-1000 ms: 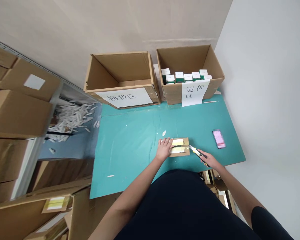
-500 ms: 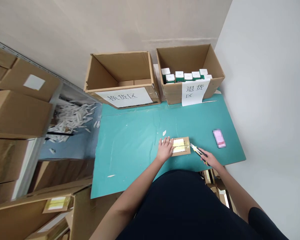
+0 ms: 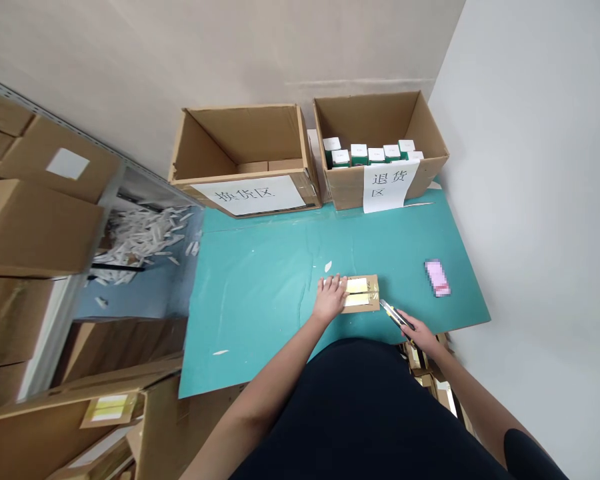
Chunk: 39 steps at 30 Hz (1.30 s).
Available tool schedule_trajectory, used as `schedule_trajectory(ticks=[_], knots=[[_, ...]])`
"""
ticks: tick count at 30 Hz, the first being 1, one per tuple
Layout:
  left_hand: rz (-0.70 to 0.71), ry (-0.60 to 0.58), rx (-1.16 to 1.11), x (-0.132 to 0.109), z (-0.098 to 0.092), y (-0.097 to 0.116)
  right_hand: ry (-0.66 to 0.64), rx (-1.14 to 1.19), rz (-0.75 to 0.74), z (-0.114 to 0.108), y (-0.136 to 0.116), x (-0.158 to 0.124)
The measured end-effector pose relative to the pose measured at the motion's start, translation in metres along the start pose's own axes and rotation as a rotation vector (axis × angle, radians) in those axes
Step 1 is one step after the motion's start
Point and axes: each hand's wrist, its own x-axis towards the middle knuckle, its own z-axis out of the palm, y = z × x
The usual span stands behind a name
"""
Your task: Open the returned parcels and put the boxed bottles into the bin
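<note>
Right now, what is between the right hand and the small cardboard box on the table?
The head view shows the cutter knife, held in the right hand, its blade pointing towards the small cardboard box; whether it touches, I cannot tell.

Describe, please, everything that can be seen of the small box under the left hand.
The small box is brown, apparently cardboard, and rectangular. It lies flat on the green table, its long side running left to right. A white-and-yellow label covers much of the visible top, with a dark line running lengthwise; shiny tape shows at the right end. The left hand rests on its left end, hiding it. The knife points at its right edge; contact is unclear.
</note>
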Motion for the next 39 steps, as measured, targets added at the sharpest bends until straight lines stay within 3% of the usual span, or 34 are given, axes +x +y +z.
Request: schedule_trajectory(ticks=[6,14,23,39], knots=[[0.024,0.004,-0.011,-0.002,0.0,-0.004,0.089,0.099,0.027,0.014,0.001,-0.001],[0.016,0.01,-0.021,-0.002,-0.001,-0.005,0.168,0.189,-0.002,0.016,-0.001,-0.002],[0.012,0.004,-0.02,-0.002,-0.003,-0.003,0.091,0.181,0.019,0.011,-0.009,0.02],[-0.013,-0.018,-0.002,-0.001,-0.004,0.002,0.049,0.093,0.055,0.001,-0.002,0.027]])
